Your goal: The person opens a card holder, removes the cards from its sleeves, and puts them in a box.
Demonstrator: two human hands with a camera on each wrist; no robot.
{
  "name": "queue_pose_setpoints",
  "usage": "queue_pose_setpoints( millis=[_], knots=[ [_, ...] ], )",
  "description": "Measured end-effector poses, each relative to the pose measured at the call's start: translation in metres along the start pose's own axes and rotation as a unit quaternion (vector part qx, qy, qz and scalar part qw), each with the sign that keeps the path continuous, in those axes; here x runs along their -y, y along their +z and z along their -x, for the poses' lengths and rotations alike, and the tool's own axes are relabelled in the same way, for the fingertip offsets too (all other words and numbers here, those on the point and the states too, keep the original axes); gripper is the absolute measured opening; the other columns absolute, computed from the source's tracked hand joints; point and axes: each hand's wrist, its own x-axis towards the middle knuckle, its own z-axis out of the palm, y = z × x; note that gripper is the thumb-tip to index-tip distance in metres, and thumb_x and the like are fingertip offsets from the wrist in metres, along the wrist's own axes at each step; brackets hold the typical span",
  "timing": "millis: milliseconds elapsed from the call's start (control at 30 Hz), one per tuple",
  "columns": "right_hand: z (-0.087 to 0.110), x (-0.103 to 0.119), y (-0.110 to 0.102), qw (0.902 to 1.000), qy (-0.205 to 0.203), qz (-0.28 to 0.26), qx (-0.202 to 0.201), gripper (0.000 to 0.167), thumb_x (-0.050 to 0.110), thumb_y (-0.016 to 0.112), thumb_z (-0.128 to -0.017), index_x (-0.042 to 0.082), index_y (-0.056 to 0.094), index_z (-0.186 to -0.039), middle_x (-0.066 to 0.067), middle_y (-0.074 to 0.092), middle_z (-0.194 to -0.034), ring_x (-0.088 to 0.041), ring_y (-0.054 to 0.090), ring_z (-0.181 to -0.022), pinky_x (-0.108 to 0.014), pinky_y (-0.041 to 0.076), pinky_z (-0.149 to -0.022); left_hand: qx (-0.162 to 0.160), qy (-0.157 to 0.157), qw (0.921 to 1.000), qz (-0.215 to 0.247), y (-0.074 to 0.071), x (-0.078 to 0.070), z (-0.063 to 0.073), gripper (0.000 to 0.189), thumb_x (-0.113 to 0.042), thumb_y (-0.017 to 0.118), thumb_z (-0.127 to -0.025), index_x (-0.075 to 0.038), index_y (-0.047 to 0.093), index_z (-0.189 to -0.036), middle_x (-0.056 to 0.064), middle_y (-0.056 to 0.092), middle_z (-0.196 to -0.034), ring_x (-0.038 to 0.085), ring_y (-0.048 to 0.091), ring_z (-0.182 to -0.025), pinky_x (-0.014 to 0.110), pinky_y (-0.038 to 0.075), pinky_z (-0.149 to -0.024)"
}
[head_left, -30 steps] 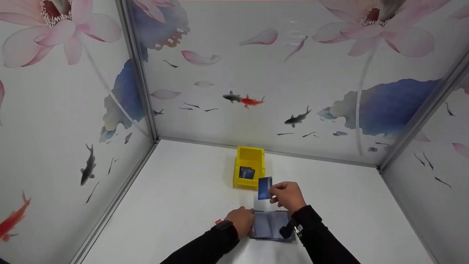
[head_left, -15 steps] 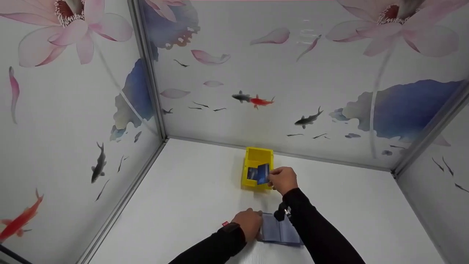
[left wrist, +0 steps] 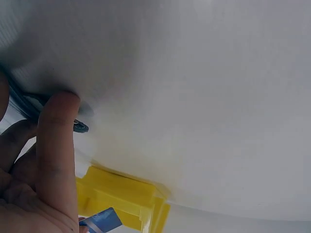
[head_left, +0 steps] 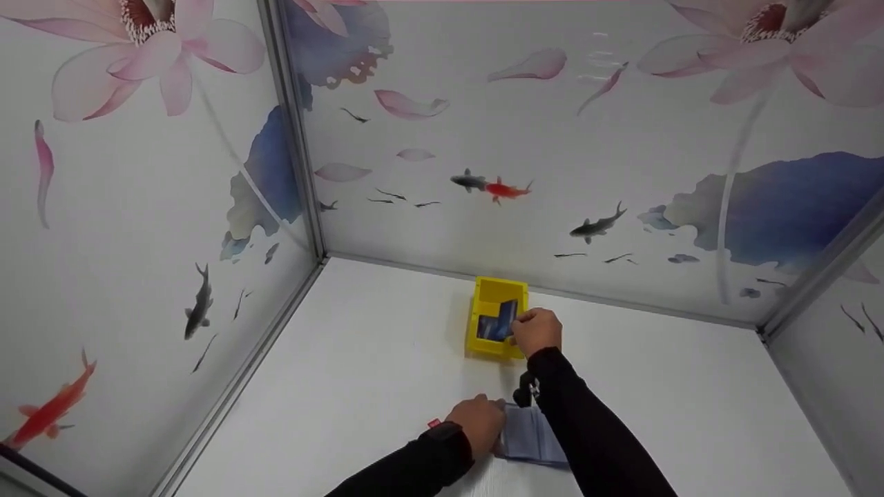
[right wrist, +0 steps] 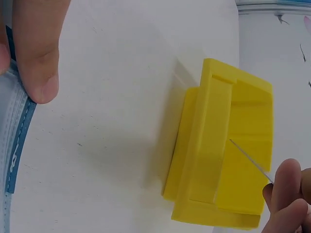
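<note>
My right hand (head_left: 539, 333) pinches a blue card (head_left: 508, 315) by its edge, tilted over the yellow bin (head_left: 498, 351). More blue cards (head_left: 488, 328) lie inside that bin. Seen edge-on in the right wrist view, the held card (right wrist: 251, 162) reaches past the bin's rim. Nearer to me, an open card holder (head_left: 523, 436) with clear sleeves lies on the table, partly covered by my right forearm. My left hand (head_left: 479, 424) grips its left edge. In the left wrist view, fingers (left wrist: 57, 145) lie on both sides of the holder's dark edge (left wrist: 80, 127).
The white table (head_left: 387, 345) is closed in by panels printed with lotus flowers and fish. The yellow bin stands close to the back panel (head_left: 442, 235). Metal strips (head_left: 248, 373) edge the side panels.
My right hand has carried the blue card forward from above the card holder to over the yellow bin. The left hand stays at the holder's edge. The head view has shifted slightly left.
</note>
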Motion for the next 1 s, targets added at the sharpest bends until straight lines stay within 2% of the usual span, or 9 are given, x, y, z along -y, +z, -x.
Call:
queue_pose_setpoints(
  millis=[133,233,333,400,467,633,733,867,1000],
  knots=[
    [-0.003,0.000,0.008,0.9998,-0.003,0.016,-0.014,0.012,0.007,0.074,-0.104,-0.001,0.081,-0.109,-0.024,0.083,-0.111,-0.034,0.084,-0.082,-0.037,0.065,-0.072,-0.008,-0.003,1.0000,0.003,0.000,0.001,0.001,0.039,-0.041,0.096,-0.089,-0.016,0.083,-0.115,-0.005,0.080,-0.106,0.014,0.063,-0.083,0.029,0.056,-0.073],
    [-0.002,0.003,0.015,0.9995,-0.002,0.027,-0.016,0.010,0.008,0.075,-0.104,0.001,0.080,-0.110,-0.022,0.082,-0.110,-0.028,0.082,-0.079,-0.037,0.064,-0.072,-0.007,-0.008,0.9999,0.000,-0.002,0.003,0.006,0.033,-0.036,0.094,-0.091,-0.017,0.083,-0.116,-0.006,0.080,-0.107,0.014,0.065,-0.085,0.029,0.057,-0.074],
    [-0.001,0.006,0.020,0.9985,0.001,0.051,-0.021,0.007,0.009,0.075,-0.106,0.004,0.079,-0.103,-0.019,0.081,-0.106,-0.026,0.079,-0.080,-0.035,0.062,-0.071,-0.009,-0.003,0.9999,-0.010,-0.004,0.004,0.009,0.025,-0.031,0.090,-0.094,-0.018,0.084,-0.115,-0.007,0.081,-0.111,0.014,0.066,-0.086,0.029,0.058,-0.075],
    [-0.001,0.006,0.022,0.9971,0.002,0.072,-0.025,0.010,0.009,0.074,-0.106,0.005,0.077,-0.097,-0.017,0.080,-0.102,-0.027,0.075,-0.082,-0.035,0.058,-0.071,-0.008,0.005,0.9999,-0.012,-0.005,0.003,0.009,0.021,-0.030,0.089,-0.094,-0.018,0.085,-0.111,-0.007,0.081,-0.113,0.014,0.065,-0.087,0.029,0.057,-0.076],
    [-0.001,0.006,0.023,0.9950,0.002,0.096,-0.029,0.014,0.009,0.074,-0.107,0.006,0.075,-0.093,-0.015,0.079,-0.100,-0.027,0.073,-0.084,-0.036,0.056,-0.071,-0.008,0.008,0.9999,-0.012,-0.003,0.003,0.008,0.022,-0.029,0.089,-0.094,-0.018,0.086,-0.113,-0.007,0.082,-0.117,0.014,0.066,-0.087,0.029,0.057,-0.077],
    [-0.002,0.006,0.021,0.9931,0.003,0.115,-0.024,0.012,0.010,0.074,-0.107,0.004,0.080,-0.099,-0.016,0.081,-0.108,-0.030,0.073,-0.095,-0.043,0.060,-0.082,-0.012,0.002,0.9998,-0.013,0.005,0.003,0.002,0.033,-0.032,0.091,-0.092,-0.020,0.086,-0.123,-0.009,0.082,-0.122,0.013,0.068,-0.090,0.029,0.059,-0.078],
    [-0.006,0.003,0.022,0.9928,0.007,0.118,-0.018,0.013,0.011,0.074,-0.107,0.003,0.082,-0.100,-0.017,0.083,-0.111,-0.030,0.075,-0.097,-0.045,0.062,-0.086,-0.012,0.001,0.9999,-0.007,0.005,0.003,0.001,0.031,-0.035,0.093,-0.091,-0.020,0.087,-0.117,-0.009,0.081,-0.117,0.013,0.066,-0.087,0.028,0.058,-0.076],
    [-0.011,-0.001,0.026,0.9925,0.007,0.122,-0.015,0.015,0.011,0.076,-0.105,0.004,0.082,-0.092,-0.016,0.084,-0.108,-0.029,0.076,-0.094,-0.045,0.062,-0.084,-0.007,0.005,0.9998,0.016,-0.002,0.003,0.003,0.026,-0.036,0.094,-0.090,-0.018,0.085,-0.106,-0.006,0.079,-0.105,0.013,0.062,-0.082,0.029,0.055,-0.071],
    [-0.014,-0.003,0.028,0.9918,0.001,0.128,-0.005,0.012,0.011,0.080,-0.102,0.003,0.084,-0.093,-0.016,0.085,-0.107,-0.029,0.077,-0.094,-0.046,0.063,-0.085,-0.008,0.012,0.9996,0.025,-0.008,0.003,0.006,0.024,-0.036,0.094,-0.090,-0.017,0.084,-0.102,-0.005,0.076,-0.098,0.013,0.060,-0.079,0.028,0.052,-0.068]
  ],
)
